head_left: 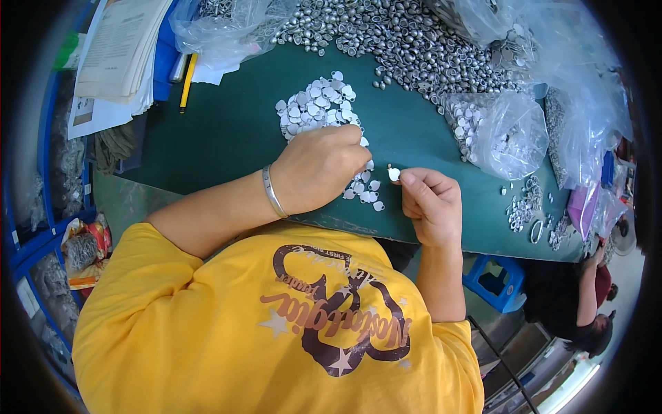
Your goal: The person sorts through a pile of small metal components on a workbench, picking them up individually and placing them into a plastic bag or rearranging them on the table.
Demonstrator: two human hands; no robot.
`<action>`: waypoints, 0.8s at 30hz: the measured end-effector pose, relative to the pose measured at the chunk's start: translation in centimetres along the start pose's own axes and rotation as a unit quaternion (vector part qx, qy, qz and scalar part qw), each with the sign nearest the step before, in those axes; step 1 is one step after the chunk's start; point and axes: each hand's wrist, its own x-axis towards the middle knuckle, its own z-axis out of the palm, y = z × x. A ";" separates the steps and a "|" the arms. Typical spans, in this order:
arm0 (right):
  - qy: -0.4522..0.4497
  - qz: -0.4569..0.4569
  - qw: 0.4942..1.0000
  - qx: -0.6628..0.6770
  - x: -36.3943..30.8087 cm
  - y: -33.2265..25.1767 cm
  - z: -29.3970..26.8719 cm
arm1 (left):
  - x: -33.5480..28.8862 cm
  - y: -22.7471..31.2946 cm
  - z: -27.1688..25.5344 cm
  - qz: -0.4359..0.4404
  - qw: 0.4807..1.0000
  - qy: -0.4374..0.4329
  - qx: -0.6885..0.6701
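My left hand (323, 164), with a silver bangle (273, 192) at its wrist, is closed over the lower part of a pile of small flat silver tags (314, 103). Its fingertips are turned away, so what they grip, if anything, cannot be made out. To the right, my right hand (434, 203) pinches one small round metal tag (394, 174) between thumb and forefinger. A tiny brownish bit shows at the tag's upper edge. Loose tags (365, 190) lie on the green tabletop (227, 131) between the two hands.
A heap of domed metal pieces (407, 48) covers the far side. Right of it stands a clear bag of tags (507, 134), with small metal rings (527, 203) nearer. A yellow pencil (187, 84) and papers (121, 52) lie left. Another person (576, 300) and a blue stool (495, 283) are at right.
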 end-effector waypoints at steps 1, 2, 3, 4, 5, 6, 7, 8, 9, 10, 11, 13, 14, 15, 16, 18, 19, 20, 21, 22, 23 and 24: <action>0.000 0.000 1.000 -0.001 0.0 0.0 -0.1 | 0.0 0.0 0.1 0.000 1.000 0.000 0.000; -0.006 0.003 1.000 0.012 -0.1 0.1 -0.2 | 0.0 0.0 0.2 0.010 1.000 0.006 0.002; -0.013 0.006 1.000 0.026 0.0 0.1 -0.2 | 0.0 0.0 0.3 0.021 1.000 0.011 0.006; -0.014 0.005 1.000 0.026 0.0 0.1 -0.4 | 0.1 0.0 0.3 0.021 1.000 0.012 0.006; -0.042 0.000 0.997 0.063 0.1 0.3 -0.6 | 0.1 0.0 0.4 0.023 1.000 0.021 0.004; -0.071 -0.005 0.992 0.100 0.2 0.3 -0.7 | 0.2 -0.1 0.5 0.025 0.999 0.031 0.002; -0.072 -0.006 0.992 0.099 0.1 0.3 -0.6 | 0.4 -0.2 0.4 0.025 0.999 0.032 0.002; -0.072 -0.018 0.982 0.175 0.0 0.3 -0.3 | 0.6 -0.3 0.4 -0.001 0.997 0.057 -0.054; -0.070 -0.031 0.965 0.251 0.0 0.4 -0.2 | 0.9 -0.4 0.1 -0.027 0.990 0.080 -0.110; -0.071 -0.031 0.965 0.252 0.0 0.2 -0.2 | 1.2 -0.3 -0.4 -0.026 0.990 0.079 -0.110; -0.037 -0.020 0.988 0.148 0.1 -0.2 -0.2 | 1.4 -0.2 -1.4 -0.155 0.948 0.035 -0.277; 0.002 -0.002 0.999 -0.039 0.5 -0.1 -0.7 | 1.4 -1.0 -2.4 -0.320 0.753 -0.032 -0.574; 0.000 -0.002 0.999 -0.038 0.8 0.0 -0.4 | 1.3 -1.0 -2.6 -0.321 0.754 -0.031 -0.572; -0.016 -0.154 0.958 -0.242 1.2 0.1 0.1 | 1.3 -1.0 -2.9 -0.339 0.699 0.003 -0.629; -0.029 -0.297 0.853 -0.429 1.5 0.3 0.6 | 1.3 -0.9 -3.2 -0.354 0.639 0.037 -0.682; -0.014 -0.313 0.827 -0.466 1.5 0.4 1.5 | 1.0 -0.8 -3.6 -0.371 0.611 0.059 -0.697; -0.004 -0.326 0.786 -0.526 1.6 0.6 1.6 | 0.4 -1.4 -3.5 -0.357 0.666 0.031 -0.654; 0.006 -0.336 0.740 -0.582 1.6 0.7 1.7 | 0.0 -1.8 -3.3 -0.342 0.718 0.002 -0.606; 0.006 -0.336 0.729 -0.597 1.5 0.5 1.9 | -0.1 -1.2 -2.5 -0.259 0.888 0.052 -0.376; 0.005 -0.336 0.729 -0.596 1.7 0.6 1.9 | -0.3 -1.0 -2.5 -0.260 0.888 0.052 -0.375; 0.020 -0.356 0.740 -0.570 2.0 0.9 1.7 | -0.4 -0.8 -2.6 -0.194 0.938 0.022 -0.285; 0.035 -0.376 0.749 -0.544 2.1 1.0 1.6 | -0.5 -0.8 -2.7 -0.124 0.974 -0.007 -0.191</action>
